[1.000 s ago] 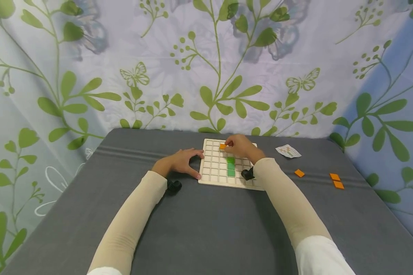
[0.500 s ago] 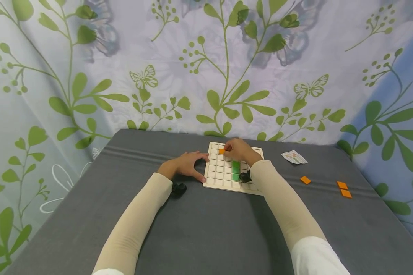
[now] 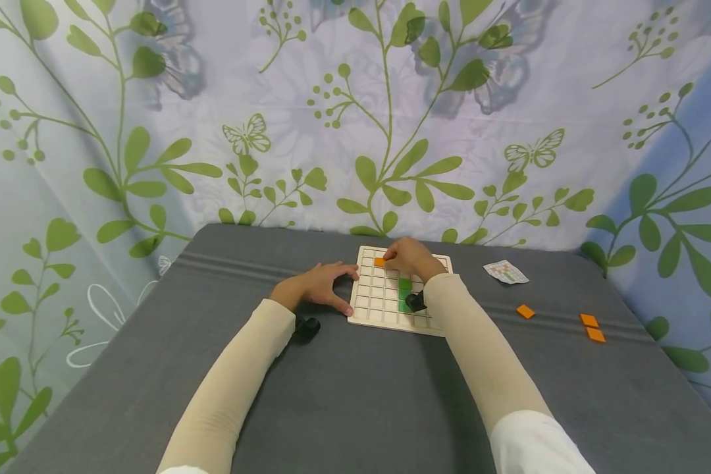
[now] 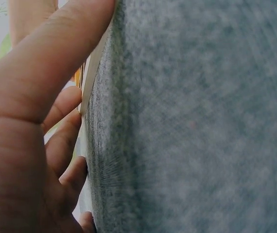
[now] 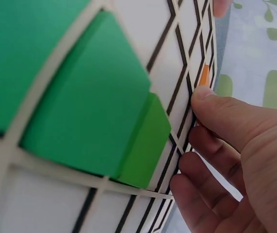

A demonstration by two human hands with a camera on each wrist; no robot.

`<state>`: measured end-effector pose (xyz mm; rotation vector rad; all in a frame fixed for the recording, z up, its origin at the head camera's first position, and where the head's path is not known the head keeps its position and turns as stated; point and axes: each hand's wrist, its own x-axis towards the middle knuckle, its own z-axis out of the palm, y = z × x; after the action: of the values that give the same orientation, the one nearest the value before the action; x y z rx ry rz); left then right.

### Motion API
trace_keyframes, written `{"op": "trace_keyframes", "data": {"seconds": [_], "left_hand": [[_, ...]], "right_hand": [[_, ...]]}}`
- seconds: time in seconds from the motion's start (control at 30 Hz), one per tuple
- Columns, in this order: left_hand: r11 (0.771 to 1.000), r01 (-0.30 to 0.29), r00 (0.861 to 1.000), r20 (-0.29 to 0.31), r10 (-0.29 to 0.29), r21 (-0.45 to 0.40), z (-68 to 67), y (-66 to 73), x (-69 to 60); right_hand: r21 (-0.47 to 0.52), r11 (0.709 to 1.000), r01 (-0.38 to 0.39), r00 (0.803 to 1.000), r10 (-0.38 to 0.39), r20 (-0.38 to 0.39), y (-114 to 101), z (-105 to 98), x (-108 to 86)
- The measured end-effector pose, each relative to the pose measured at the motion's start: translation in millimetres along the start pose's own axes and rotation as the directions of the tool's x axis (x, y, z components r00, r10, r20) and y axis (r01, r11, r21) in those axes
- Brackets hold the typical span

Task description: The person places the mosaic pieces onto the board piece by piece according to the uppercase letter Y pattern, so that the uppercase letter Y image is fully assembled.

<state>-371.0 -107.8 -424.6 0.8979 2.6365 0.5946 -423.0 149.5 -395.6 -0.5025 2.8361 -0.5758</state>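
A pale gridded board [image 3: 374, 293] lies on the grey table. My left hand [image 3: 320, 284] touches its left edge, thumb and fingers spread apart; the left wrist view shows fingertips [image 4: 72, 99] against the board's thin side. Over the board's far part, my right hand [image 3: 410, 257] pinches an orange square tile [image 3: 379, 262] at an upper-left cell. In the right wrist view the thumb meets that orange tile [image 5: 204, 75], and the other fingers curl beneath. Several green tiles [image 3: 404, 294] sit in one column of the board, partly hidden by the right wrist's black camera.
Three loose orange tiles lie to the right: one tile [image 3: 525, 311] nearer the board, and two tiles [image 3: 592, 327] farther right. A small printed card [image 3: 506, 272] with a coloured grid lies beyond the board's right side. A leaf-patterned curtain [image 3: 308, 118] hangs behind the table.
The right hand has shifted a little left over the board with the orange tile, then stayed nearly still. The left hand keeps its place at the board's edge. The head view has shifted slightly.
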Motion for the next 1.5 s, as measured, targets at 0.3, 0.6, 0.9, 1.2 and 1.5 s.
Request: {"op": "trace_keyframes", "data": {"seconds": [0.3,0.6,0.9,1.2,1.5], "left_hand": [[1.000,0.002,1.000,0.003,-0.002,0.003,1.9,-1.4,-2.1],[1.000,0.013,1.000,0.016,-0.014,0.009,-1.4,3.7,-0.9],[0.999,0.025,0.999,0.024,-0.026,0.022,-1.2,2.9,-0.3],[1.000,0.018,1.000,0.022,-0.018,0.015,1.6,5.1,-1.1],[1.000,0.024,0.999,0.023,-0.025,0.019,-1.0,7.3,-1.8]], "right_hand": [[0.008,0.999,-0.041,0.999,0.041,0.035,-5,-2,3.8],[0.047,0.997,-0.057,0.998,0.056,0.024,0,-5,4.2],[0.040,0.997,-0.067,0.998,0.066,0.023,-4,-6,3.5],[0.009,0.996,-0.085,0.995,0.085,0.051,-9,-6,5.4],[-0.054,0.996,-0.077,0.996,0.079,0.038,-14,-7,11.8]]}}
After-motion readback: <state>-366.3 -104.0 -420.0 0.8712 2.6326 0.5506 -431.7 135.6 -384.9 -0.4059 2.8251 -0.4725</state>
